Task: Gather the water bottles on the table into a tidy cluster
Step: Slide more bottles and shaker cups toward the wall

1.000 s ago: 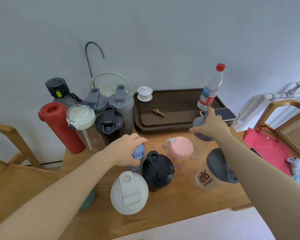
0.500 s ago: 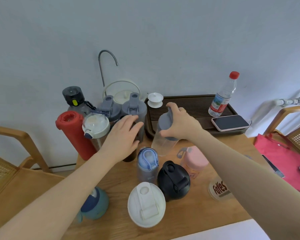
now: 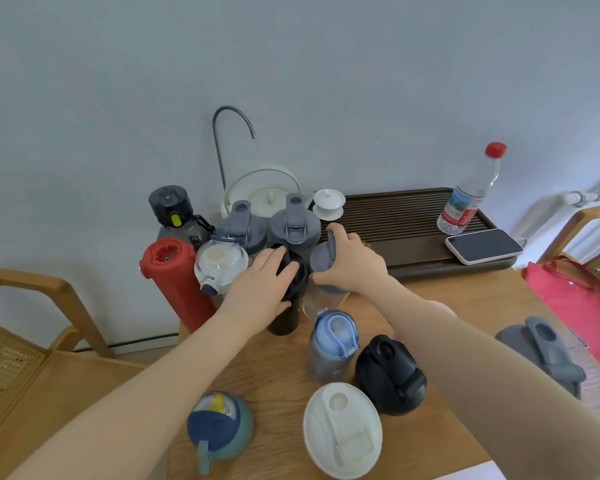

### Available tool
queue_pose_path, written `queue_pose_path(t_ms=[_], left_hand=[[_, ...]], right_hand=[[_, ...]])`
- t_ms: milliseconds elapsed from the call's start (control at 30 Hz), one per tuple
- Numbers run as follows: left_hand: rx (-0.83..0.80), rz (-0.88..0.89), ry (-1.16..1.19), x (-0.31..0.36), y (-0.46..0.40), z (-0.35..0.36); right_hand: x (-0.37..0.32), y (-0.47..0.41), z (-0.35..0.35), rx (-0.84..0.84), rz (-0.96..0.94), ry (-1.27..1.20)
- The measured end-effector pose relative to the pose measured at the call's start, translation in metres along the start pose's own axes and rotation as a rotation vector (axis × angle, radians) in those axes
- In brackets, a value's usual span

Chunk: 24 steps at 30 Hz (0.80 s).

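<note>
On the wooden surface (image 3: 447, 299) both hands work at the back group of bottles. The left hand (image 3: 260, 292) lies over the lid of a black bottle (image 3: 286, 306), its grip wrapped around the top. The right hand (image 3: 352, 265) has its grip clamped on the grey lid of a clear shaker bottle (image 3: 321, 292), which stands just beside the black one and touches it. Behind them stand 2 grey-lidded bottles (image 3: 293, 225), a clear bottle with a white lid (image 3: 220, 265), a red flask (image 3: 175, 275) and a dark bottle with a yellow button (image 3: 172, 211), all close together. Nearer to the camera stand apart a blue-lidded bottle (image 3: 333, 344), a black shaker (image 3: 390, 372), a white-lidded shaker (image 3: 342, 431), a teal bottle (image 3: 219, 427) and a grey-lidded cup (image 3: 548, 355). A plastic water bottle with a red cap (image 3: 471, 195) and a phone (image 3: 482, 245) rest on the dark tea tray (image 3: 395, 216).
</note>
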State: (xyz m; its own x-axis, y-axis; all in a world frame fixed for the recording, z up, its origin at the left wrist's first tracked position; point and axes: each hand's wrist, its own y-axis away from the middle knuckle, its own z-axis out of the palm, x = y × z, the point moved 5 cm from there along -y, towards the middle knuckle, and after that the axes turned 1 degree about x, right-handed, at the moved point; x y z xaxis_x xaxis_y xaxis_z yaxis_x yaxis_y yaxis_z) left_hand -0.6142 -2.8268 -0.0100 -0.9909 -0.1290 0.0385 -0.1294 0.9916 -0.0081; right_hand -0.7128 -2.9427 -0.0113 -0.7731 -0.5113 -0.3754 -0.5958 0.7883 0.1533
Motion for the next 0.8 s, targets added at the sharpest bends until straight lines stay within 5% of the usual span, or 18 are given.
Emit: queue_pose_path(t_ms=[333,500,667,800], left_hand=[[0.092,0.036,0.108,-0.003,0.003,0.0],[0.284,0.21,0.193,0.012,0.007,-0.01],[0.341,0.467,0.341,0.066,0.008,-0.019],[0.316,0.511,0.422,0.106,0.008,-0.014]], right_hand=[[0.005,0.006,0.005,-0.026,-0.086,-0.09],[0.02,0.04,-0.028,0.193,-0.024,-0.344],[0.073,0.108,-0.063,0.431,-0.01,-0.06],[0.144,0.163,-0.067,0.437,0.259,0.115]])
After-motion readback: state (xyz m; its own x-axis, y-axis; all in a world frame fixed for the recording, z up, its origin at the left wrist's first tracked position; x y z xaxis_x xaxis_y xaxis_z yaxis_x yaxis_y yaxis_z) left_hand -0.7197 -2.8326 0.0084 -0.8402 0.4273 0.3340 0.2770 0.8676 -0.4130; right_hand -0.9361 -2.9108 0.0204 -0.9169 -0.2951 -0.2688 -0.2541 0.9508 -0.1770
